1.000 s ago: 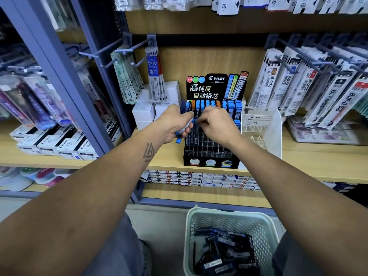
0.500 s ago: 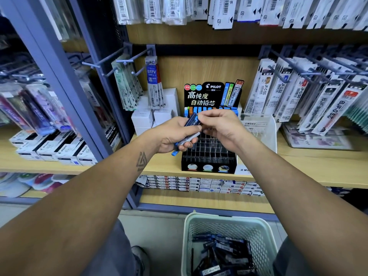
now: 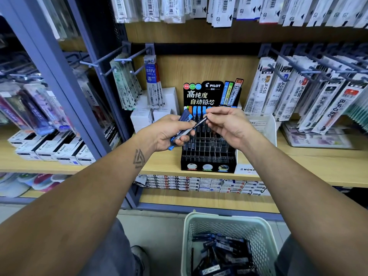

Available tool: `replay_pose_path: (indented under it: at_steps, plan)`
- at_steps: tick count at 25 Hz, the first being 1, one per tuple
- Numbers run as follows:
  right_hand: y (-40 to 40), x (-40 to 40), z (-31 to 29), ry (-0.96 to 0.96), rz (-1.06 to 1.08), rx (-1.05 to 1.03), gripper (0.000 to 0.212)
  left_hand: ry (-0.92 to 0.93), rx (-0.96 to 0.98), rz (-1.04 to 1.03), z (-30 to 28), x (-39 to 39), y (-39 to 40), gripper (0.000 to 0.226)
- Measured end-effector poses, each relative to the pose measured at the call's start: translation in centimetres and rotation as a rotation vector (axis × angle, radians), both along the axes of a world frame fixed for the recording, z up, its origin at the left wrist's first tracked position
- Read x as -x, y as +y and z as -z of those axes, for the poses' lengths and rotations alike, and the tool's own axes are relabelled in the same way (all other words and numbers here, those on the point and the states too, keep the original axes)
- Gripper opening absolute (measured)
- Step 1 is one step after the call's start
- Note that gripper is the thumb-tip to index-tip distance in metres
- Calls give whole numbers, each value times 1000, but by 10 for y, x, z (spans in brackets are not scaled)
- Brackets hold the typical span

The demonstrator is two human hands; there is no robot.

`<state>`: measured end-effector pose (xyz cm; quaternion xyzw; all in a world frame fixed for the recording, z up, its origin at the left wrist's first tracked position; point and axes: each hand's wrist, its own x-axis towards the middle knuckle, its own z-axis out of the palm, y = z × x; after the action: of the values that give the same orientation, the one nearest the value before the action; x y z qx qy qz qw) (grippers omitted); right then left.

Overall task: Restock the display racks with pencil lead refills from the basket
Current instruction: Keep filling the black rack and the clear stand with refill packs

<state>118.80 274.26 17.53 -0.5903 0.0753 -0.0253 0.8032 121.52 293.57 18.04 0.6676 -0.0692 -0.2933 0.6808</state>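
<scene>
A black Pilot display rack (image 3: 209,156) stands on the wooden shelf, with blue-capped refills in its back row and bare slots in front. My left hand (image 3: 169,133) grips a small bundle of blue lead refill cases (image 3: 184,120) just in front of the rack. My right hand (image 3: 229,126) pinches one dark refill case (image 3: 200,122) by its upper end, its lower end still against the bundle. A pale green basket (image 3: 229,222) on the floor below holds several more refills (image 3: 219,253).
White boxes (image 3: 159,108) sit left of the rack, a clear Mono stand (image 3: 264,126) to its right. Hooks with hanging pen refill packs (image 3: 298,92) jut out at both sides. A blue-grey upright post (image 3: 65,80) divides the shelving. Small boxes (image 3: 199,183) line the lower shelf.
Both hands came back from the rack's slots toward me. The right hand has taken hold of one refill from the left hand's bundle and lifts it up and to the right.
</scene>
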Motion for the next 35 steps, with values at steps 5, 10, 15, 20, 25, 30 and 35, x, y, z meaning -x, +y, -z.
replay_pose_path:
  at_steps: [5,10,15,20,25,30,35]
  plan:
    - [0,2,0,-7,23,16,10,13,-1,10,0,2,-7,6]
    - [-10,7,1,-14,-54,144,14,-21,4,-37,-2,2,-20,15]
    - [-20,13,4,-94,-100,347,16,-32,20,-28,-1,5,-32,13]
    - [-32,20,2,-75,-174,292,23,-140,-56,-20,-1,8,-45,7]
    - [-60,28,-5,-36,30,45,24,-146,-15,-90,-1,10,-68,7]
    - [-98,25,-11,-104,316,152,15,-94,24,-152,-6,10,-98,6]
    - [-123,11,-7,-145,421,631,19,-106,49,-185,-12,2,-116,6]
